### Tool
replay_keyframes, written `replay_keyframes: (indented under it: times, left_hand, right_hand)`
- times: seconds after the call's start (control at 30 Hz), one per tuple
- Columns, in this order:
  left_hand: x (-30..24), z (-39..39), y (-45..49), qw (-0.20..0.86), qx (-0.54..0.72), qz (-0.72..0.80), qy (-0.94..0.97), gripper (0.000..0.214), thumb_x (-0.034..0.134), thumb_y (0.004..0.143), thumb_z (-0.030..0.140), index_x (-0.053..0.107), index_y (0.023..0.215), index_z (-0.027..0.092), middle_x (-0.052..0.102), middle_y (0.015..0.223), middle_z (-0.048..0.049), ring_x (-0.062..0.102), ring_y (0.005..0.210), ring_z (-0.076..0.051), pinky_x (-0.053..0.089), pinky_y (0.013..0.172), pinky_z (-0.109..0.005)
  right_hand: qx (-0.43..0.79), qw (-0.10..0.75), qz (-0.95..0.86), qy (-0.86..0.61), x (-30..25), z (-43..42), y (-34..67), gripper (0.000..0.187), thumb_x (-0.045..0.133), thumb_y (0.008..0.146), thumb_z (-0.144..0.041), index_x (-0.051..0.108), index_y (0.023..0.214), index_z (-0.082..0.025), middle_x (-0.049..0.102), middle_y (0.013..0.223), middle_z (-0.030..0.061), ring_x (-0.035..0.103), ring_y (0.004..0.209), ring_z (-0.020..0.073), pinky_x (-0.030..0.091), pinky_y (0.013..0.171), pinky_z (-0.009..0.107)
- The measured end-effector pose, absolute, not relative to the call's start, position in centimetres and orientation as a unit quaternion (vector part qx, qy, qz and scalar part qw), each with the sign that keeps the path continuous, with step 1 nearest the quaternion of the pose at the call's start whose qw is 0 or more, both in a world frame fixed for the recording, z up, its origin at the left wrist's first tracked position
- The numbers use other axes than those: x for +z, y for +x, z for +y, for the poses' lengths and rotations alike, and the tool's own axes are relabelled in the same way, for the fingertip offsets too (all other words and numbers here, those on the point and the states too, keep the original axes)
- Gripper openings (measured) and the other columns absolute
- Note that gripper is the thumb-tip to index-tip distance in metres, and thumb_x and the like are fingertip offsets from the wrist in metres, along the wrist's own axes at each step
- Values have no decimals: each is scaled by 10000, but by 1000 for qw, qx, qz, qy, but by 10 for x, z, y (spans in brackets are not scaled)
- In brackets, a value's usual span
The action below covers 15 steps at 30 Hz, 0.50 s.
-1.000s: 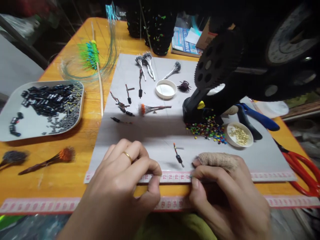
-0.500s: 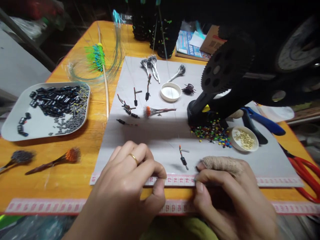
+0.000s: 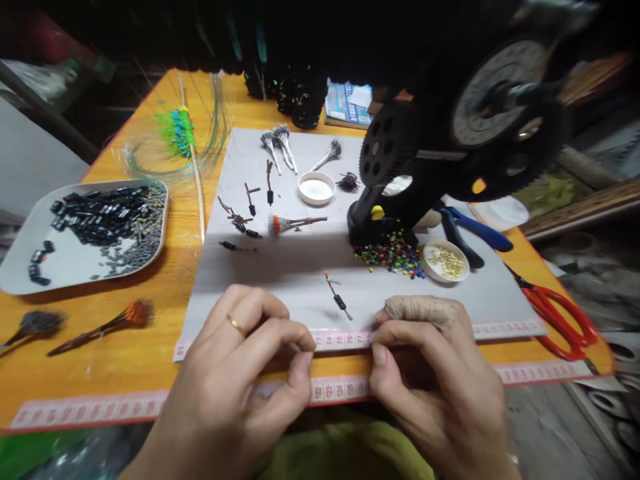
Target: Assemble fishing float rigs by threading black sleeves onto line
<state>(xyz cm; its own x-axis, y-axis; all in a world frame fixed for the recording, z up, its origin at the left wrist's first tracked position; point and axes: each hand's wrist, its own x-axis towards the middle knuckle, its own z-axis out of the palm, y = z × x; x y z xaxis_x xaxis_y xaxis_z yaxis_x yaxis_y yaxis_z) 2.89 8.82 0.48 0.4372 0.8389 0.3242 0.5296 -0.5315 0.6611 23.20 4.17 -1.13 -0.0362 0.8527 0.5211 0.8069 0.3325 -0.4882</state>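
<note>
My left hand, with a gold ring, is closed, thumb and forefinger pinched together above the measuring tape on the grey board's front edge. My right hand pinches the same way a little to the right, its forefinger wrapped in beige cloth tape. Whatever thin thing the fingertips hold is too small to make out. Just beyond the gap between my hands lies a small piece with a black bead on a thin stem with an orange-red tip. Similar pieces lie farther back on the board.
A white tray of black beads and grey bits stands left. Right are colourful ball-headed pins, a dish of gold bits, blue-handled pliers and red scissors. A black geared machine overhangs the board.
The view has shifted, so the board and its contents sit farther left in the picture. Both hands keep their pinch and about the same gap along the tape.
</note>
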Motion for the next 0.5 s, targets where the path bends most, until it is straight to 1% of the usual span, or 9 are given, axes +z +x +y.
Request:
replay_keyframes:
  times: [0.07, 0.1, 0.17, 0.2, 0.27, 0.3, 0.37, 0.43, 0.5]
  left_hand:
    - [5, 75, 28, 223, 350, 418, 808, 218, 552, 872, 25, 603, 860, 237, 551, 835, 6, 532, 810, -153, 424, 715, -281]
    - [5, 66, 28, 220, 361, 420, 803, 239, 547, 867, 7, 593, 864, 242, 547, 828, 11, 538, 804, -148, 430, 718, -275]
    - [1, 50, 29, 238, 383, 421, 787, 272, 532, 861, -21, 577, 882, 247, 550, 822, 17, 554, 796, -139, 443, 727, -268]
    - [-2, 42, 28, 258, 390, 418, 779, 281, 528, 860, -27, 574, 897, 248, 559, 825, 17, 565, 794, -136, 450, 727, -264]
    - [-7, 32, 27, 308, 390, 413, 763, 265, 547, 863, -8, 584, 914, 249, 587, 835, 11, 595, 794, -140, 470, 718, -259]
    - [-9, 29, 27, 334, 386, 413, 754, 239, 564, 868, 15, 592, 910, 249, 603, 837, 5, 611, 790, -146, 485, 711, -258]
    - [-10, 27, 27, 378, 374, 421, 735, 190, 586, 890, 78, 636, 931, 256, 649, 889, -17, 651, 828, -164, 524, 727, -261]
    - [-6, 29, 30, 410, 376, 430, 710, 221, 567, 935, 150, 703, 1035, 293, 697, 1046, -45, 681, 978, -190, 557, 832, -282]
    - [1, 33, 36, 462, 391, 423, 674, 270, 574, 962, 231, 734, 1142, 354, 691, 1223, -52, 665, 1128, -213, 560, 933, -311]
  right_hand:
    - [75, 440, -696, -563, -8, 36, 228, 176, 598, 841, -48, 598, 915, -208, 614, 906, 38, 610, 868, 191, 512, 736, 322]
    - [134, 474, -672, -552, -7, 32, 226, 167, 590, 861, -56, 596, 919, -212, 624, 897, 30, 628, 823, 173, 527, 709, 304]
    - [325, 537, -580, -519, -7, 25, 222, 101, 569, 932, -121, 581, 917, -220, 660, 893, 20, 647, 681, 125, 539, 608, 254]
    - [432, 554, -516, -490, -7, 21, 219, 63, 571, 964, -186, 569, 911, -220, 679, 895, 21, 649, 617, 107, 535, 558, 235]
    - [599, 559, -393, -417, -8, 13, 213, 149, 612, 973, -321, 545, 894, -214, 710, 872, 31, 673, 569, 106, 535, 515, 220]
    - [650, 556, -350, -381, -8, 10, 211, 199, 643, 956, -363, 537, 886, -210, 719, 845, 34, 700, 595, 123, 550, 533, 228]
    - [698, 559, -306, -328, -9, 4, 206, 230, 685, 932, -373, 540, 886, -201, 725, 810, 29, 730, 659, 136, 577, 608, 246]
    - [711, 566, -291, -298, -9, 0, 203, 211, 694, 932, -348, 556, 894, -193, 729, 820, 19, 735, 683, 121, 579, 650, 240]
    - [712, 572, -288, -289, -8, -2, 201, 215, 703, 927, -350, 563, 890, -192, 728, 818, 12, 732, 677, 116, 576, 653, 238]
